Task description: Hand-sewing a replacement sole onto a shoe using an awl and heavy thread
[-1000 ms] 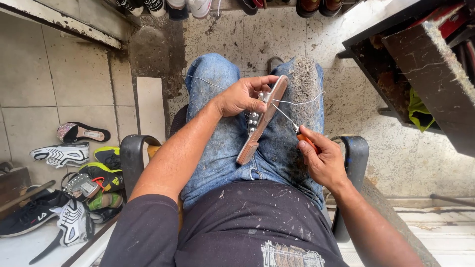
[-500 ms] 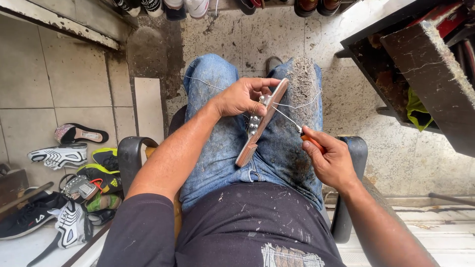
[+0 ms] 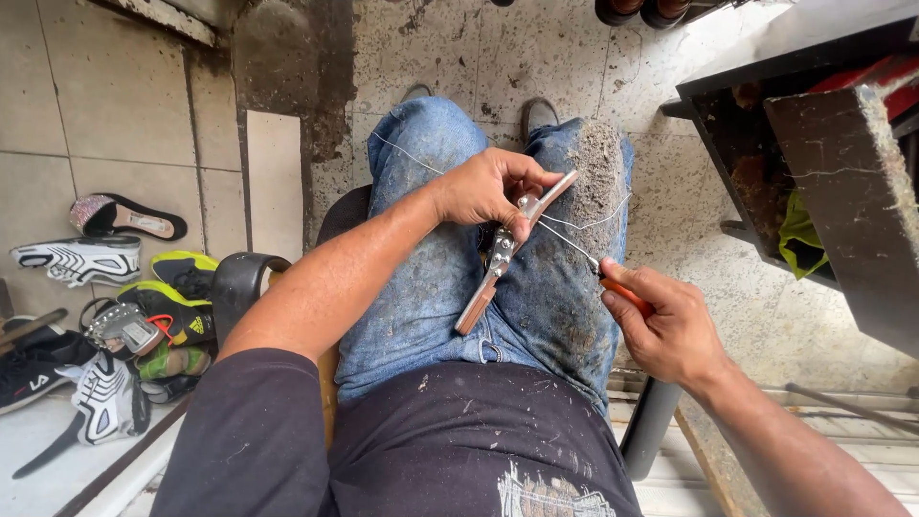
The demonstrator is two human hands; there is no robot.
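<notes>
Shoe pile (image 3: 115, 316) on the floor at 9 o'clock. Left hand (image 3: 488, 187) pinches the tan sandal strap (image 3: 507, 249) over the lap, at 12 o'clock from the waist. White thread (image 3: 565, 239) runs taut from the strap to the right hand (image 3: 670, 325), which is closed on an orange-handled awl (image 3: 622, 285) at 3 o'clock. Judgement: keep thread tension even and brace the strap against the knee.

left hand (image 3: 488, 187): grips brown strap (image 3: 507, 254) over denim lap
right hand (image 3: 670, 325): holds orange-handled awl (image 3: 622, 287), thread (image 3: 574, 225) taut
floor: shoes (image 3: 105, 316) at left
</notes>
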